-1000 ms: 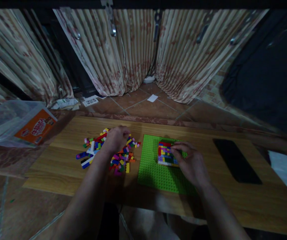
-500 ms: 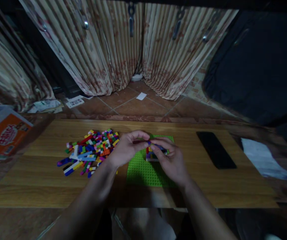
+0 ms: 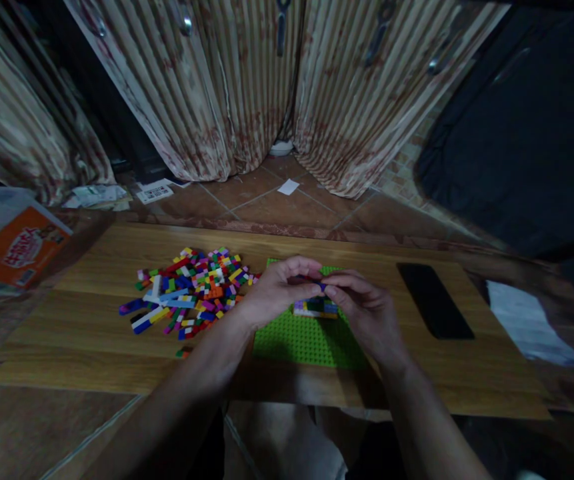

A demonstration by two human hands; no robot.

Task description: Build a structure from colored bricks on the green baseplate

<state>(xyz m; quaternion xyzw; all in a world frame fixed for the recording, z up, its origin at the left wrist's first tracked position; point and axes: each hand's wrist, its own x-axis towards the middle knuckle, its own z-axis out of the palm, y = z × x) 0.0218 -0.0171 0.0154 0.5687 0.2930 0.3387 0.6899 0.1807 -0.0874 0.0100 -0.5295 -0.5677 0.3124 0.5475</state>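
My left hand [image 3: 279, 288] and my right hand [image 3: 364, 310] meet over a green baseplate [image 3: 297, 340] on a low wooden table [image 3: 91, 333]. Their fingertips pinch together on a small dark blue brick [image 3: 321, 287]. Just below the fingers a multicoloured block of joined bricks [image 3: 311, 309] sits on the baseplate, partly hidden by my hands. A heap of loose coloured bricks [image 3: 191, 290] lies on the table left of my left hand.
A black phone [image 3: 434, 300] lies flat on the table's right part. An orange-labelled plastic bag [image 3: 9, 247] sits off the left end, white paper [image 3: 529, 323] off the right end. Striped curtains [image 3: 247, 87] hang behind over a tiled floor.
A second ago my left hand lay on the brick heap and my right hand on the block. Both hands have since come together over the baseplate, pinching a small brick. The view shifted.
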